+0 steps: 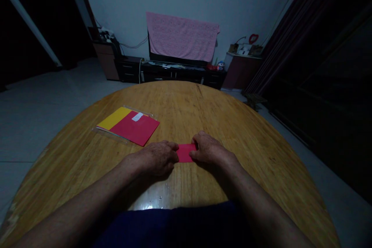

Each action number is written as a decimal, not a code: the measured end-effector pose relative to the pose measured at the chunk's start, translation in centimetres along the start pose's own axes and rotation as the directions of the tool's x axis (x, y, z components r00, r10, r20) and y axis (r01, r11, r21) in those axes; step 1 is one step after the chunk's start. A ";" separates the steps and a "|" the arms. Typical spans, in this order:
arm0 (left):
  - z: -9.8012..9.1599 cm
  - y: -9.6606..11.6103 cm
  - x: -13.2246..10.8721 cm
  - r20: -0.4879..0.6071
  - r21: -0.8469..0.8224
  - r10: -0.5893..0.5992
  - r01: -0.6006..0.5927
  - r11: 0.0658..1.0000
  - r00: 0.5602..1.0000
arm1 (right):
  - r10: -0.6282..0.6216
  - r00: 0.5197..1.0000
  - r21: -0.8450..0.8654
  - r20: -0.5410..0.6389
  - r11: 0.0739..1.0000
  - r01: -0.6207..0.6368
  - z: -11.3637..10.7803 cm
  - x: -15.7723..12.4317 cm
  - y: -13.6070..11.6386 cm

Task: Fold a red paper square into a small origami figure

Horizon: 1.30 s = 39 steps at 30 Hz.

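Observation:
A small folded piece of red paper (184,153) lies on the wooden table between my two hands. My left hand (160,158) covers its left end, with the fingers curled together and pressed onto the paper. At the right end, my right hand (207,148) grips the paper between thumb and fingers. Both ends of the paper are partly hidden under my fingers. Beyond my left hand lies a clear plastic packet (125,141) with red sheets (142,130) and yellow sheets (115,118) in it; neither hand touches it.
The round wooden table (238,131) has its far edge in front of a black TV cabinet (157,73). A pink cloth (183,37) hangs over the screen there. A low stool (254,99) stands past the table's right edge, near a dark curtain (279,46).

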State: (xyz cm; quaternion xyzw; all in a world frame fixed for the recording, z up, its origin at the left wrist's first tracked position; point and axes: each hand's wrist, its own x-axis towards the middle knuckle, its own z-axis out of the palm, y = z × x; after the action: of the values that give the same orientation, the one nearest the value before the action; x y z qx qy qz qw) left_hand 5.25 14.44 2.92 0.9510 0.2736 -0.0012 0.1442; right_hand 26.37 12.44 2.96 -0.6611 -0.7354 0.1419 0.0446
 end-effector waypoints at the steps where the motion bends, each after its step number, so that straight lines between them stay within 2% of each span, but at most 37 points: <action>1: 0.0 -0.1 0.1 0.018 0.008 0.014 -0.014 1.000 1.000 | -0.003 1.000 0.004 -0.018 1.000 0.003 0.1 0.0 0.1; 3: 0.1 -0.3 0.4 0.039 0.018 0.021 -0.022 1.000 0.999 | -0.007 0.998 0.023 -0.057 1.000 0.008 0.5 0.0 0.2; 5: 0.3 -0.5 0.5 0.017 0.002 0.010 -0.010 1.000 1.000 | 0.012 0.997 0.030 -0.077 1.000 -0.010 0.8 0.0 0.4; 10: 1.0 -0.7 0.6 -0.092 -0.058 -0.003 -0.002 0.998 0.996 | -0.011 0.997 0.072 -0.074 0.997 0.016 1.2 0.2 0.5; 13: 1.7 -1.0 0.7 -0.189 -0.134 -0.068 0.043 0.990 0.980 | -0.059 0.994 0.096 -0.092 0.993 0.068 1.7 0.6 1.2; 15: 2.3 -1.4 0.9 -0.293 -0.222 -0.163 0.099 0.970 0.942 | -0.115 0.986 0.123 -0.121 0.984 0.130 2.1 1.0 1.8; 17: 2.9 -1.8 1.1 -0.399 -0.320 -0.278 0.151 0.935 0.874 | -0.165 0.972 0.163 -0.169 0.968 0.193 2.4 1.3 2.3; 20: 3.5 -2.5 1.5 -0.444 -0.447 -0.418 0.209 0.870 0.793 | -0.203 0.938 0.224 -0.282 0.936 0.270 2.5 1.7 2.5; 24: 3.7 -2.8 1.8 -0.387 -0.563 -0.504 0.234 0.792 0.772 | -0.239 0.887 0.247 -0.396 0.902 0.353 2.4 2.0 2.1; 27: 4.0 -2.8 1.8 -0.392 -0.638 -0.520 0.183 0.748 0.759 | -0.263 0.866 0.254 -0.426 0.883 0.393 2.4 2.0 2.0; 29: 4.2 -2.8 1.8 -0.458 -0.589 -0.476 0.144 0.795 0.751 | -0.276 0.865 0.262 -0.419 0.876 0.406 2.4 1.9 2.0; 33: 4.7 -2.7 1.6 -0.592 -0.274 -0.264 0.117 0.954 0.762 | -0.319 0.868 0.237 -0.380 0.873 0.425 2.2 1.3 1.9; 36: 5.1 -2.3 1.5 -0.605 -0.114 -0.183 0.144 0.983 0.775 | -0.371 0.851 0.186 -0.372 0.868 0.460 2.0 0.8 1.3; 39: 5.5 -1.9 1.4 -0.642 0.016 -0.124 0.174 0.985 0.757 | -0.402 0.828 0.140 -0.390 0.863 0.485 1.9 0.3 0.6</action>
State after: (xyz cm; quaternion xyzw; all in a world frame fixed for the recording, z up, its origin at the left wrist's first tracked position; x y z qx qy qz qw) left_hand 5.92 15.20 -2.96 0.8745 0.3809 0.3002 0.0065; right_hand 26.47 12.54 0.95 -0.4755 -0.8277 0.0936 0.2830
